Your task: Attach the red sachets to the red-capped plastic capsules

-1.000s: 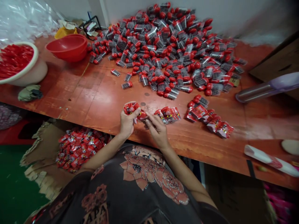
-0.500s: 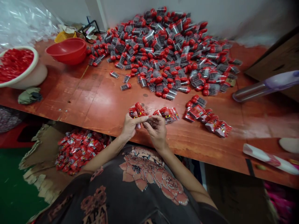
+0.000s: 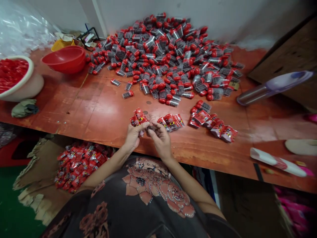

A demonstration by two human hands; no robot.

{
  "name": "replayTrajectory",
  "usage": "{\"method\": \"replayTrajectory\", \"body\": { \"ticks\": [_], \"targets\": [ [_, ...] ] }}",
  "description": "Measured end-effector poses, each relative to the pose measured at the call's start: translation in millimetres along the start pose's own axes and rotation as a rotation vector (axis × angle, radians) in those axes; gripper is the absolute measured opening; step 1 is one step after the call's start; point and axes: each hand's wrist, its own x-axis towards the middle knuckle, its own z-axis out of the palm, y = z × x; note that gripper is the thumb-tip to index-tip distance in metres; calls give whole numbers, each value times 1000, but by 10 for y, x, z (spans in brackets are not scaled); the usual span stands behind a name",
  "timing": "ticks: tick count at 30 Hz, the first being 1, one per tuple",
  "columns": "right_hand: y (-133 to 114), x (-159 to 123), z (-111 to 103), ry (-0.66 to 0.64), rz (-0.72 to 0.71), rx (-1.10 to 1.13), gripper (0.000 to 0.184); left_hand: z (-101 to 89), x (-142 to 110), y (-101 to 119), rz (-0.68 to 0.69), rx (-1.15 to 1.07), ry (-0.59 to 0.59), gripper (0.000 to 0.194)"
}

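Close to the table's front edge, my left hand (image 3: 133, 136) is closed around red printed packets (image 3: 139, 115) that stick up above its thumb. My right hand (image 3: 160, 140) meets it, fingers pinched together at the lower edge of those packets; what lies between the fingertips is too small to make out. Just beyond the right hand is a short row of similar red packets (image 3: 171, 122) on the table. Farther right, more packets (image 3: 218, 127) overlap in a slanting line.
A big heap of clear tubes with red caps (image 3: 158, 62) covers the back of the table (image 3: 99, 109). Left are a red bowl (image 3: 64, 61) and a white tub (image 3: 29, 84) of red pieces. Below sits a carton (image 3: 47, 162) holding packets. A purple-handled clear cylinder (image 3: 269, 89) lies right.
The whole view has shifted a little, so things appear farther left. Both hands stay together at the packets, with only slight finger movement.
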Motion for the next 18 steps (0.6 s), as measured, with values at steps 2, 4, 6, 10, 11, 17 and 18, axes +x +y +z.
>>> {"method": "replayTrajectory", "body": {
  "ticks": [2,4,6,10,11,17,18],
  "targets": [
    [38,-3,13,46,20,23,39,25,-40,-85,-32,-3,9,27],
    [61,-1,12,77,25,28,41,41,-68,-150,-59,-10,0,30],
    [64,7,-13,69,41,29,41,39,-62,-164,-60,-26,-2,33],
    [56,34,-102,-1,103,36,41,-6,4,-99,-1,-35,47,37],
    [64,42,-121,-5,111,38,41,-17,11,-95,4,-23,45,37],
    [167,102,-196,30,86,-30,30,-43,-34,-248,-120,20,-30,37],
    [177,113,-225,30,81,-70,29,-55,-24,-265,-130,17,-24,37]
  ]
}}
